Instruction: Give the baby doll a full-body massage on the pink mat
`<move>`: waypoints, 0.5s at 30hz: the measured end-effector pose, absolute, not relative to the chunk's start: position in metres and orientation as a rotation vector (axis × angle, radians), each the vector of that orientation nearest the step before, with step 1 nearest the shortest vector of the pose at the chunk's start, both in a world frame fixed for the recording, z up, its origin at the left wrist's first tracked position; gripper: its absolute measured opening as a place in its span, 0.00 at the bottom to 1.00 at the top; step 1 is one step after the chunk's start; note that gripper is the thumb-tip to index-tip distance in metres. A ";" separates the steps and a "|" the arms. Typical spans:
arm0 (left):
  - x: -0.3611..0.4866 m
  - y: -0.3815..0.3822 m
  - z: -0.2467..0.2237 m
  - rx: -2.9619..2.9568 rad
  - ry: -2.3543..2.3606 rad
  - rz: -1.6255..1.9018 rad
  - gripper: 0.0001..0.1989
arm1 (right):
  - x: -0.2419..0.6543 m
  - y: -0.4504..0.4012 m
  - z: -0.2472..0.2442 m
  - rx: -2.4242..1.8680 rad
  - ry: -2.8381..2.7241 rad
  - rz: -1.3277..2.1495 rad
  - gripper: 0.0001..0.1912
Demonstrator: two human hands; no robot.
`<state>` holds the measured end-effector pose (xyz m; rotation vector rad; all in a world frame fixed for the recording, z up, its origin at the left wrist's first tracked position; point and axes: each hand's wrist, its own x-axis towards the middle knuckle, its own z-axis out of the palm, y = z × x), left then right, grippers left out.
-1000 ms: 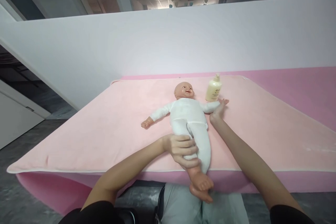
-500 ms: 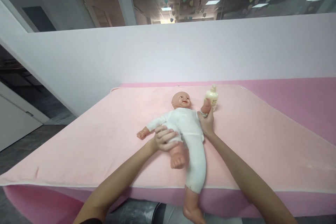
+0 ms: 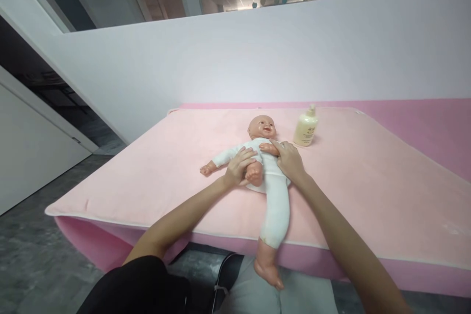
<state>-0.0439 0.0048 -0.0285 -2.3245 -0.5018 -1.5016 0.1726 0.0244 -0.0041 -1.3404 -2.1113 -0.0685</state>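
A baby doll point(image 3: 276, 201) in white clothes lies on its back on the pink blanket, head toward the wall. My left hand point(image 3: 241, 164) is wrapped round the doll's bent leg, whose foot is folded up over its belly. The doll's forearm lies across its chest, and my right hand point(image 3: 290, 159) is closed round it. The other doll arm stretches out on the blanket. Its straight leg hangs over the table's front edge. A pale yellow pump bottle point(image 3: 305, 128) stands upright just beyond my right hand.
The pink blanket point(image 3: 147, 176) covers the table, with its front edge near my lap. A white partition point(image 3: 257, 59) rises behind, with glass above it. A white door stands at the left.
My left hand has pushed the doll's bent leg up toward its belly. My right hand has brought the doll's arm inward across its chest. The camera view has shifted.
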 end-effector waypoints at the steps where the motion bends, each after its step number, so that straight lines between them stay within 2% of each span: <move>1: -0.043 0.004 -0.029 -2.334 -0.504 -1.501 0.23 | 0.172 0.024 -0.004 -1.343 -2.109 -0.072 0.34; 11: -0.043 0.006 -0.025 -2.331 -0.514 -1.612 0.22 | 0.176 0.032 -0.010 -1.338 -2.003 0.069 0.31; 15: -0.051 0.002 -0.035 -2.316 -0.523 -1.638 0.20 | 0.174 0.031 -0.015 -1.217 -1.768 0.270 0.28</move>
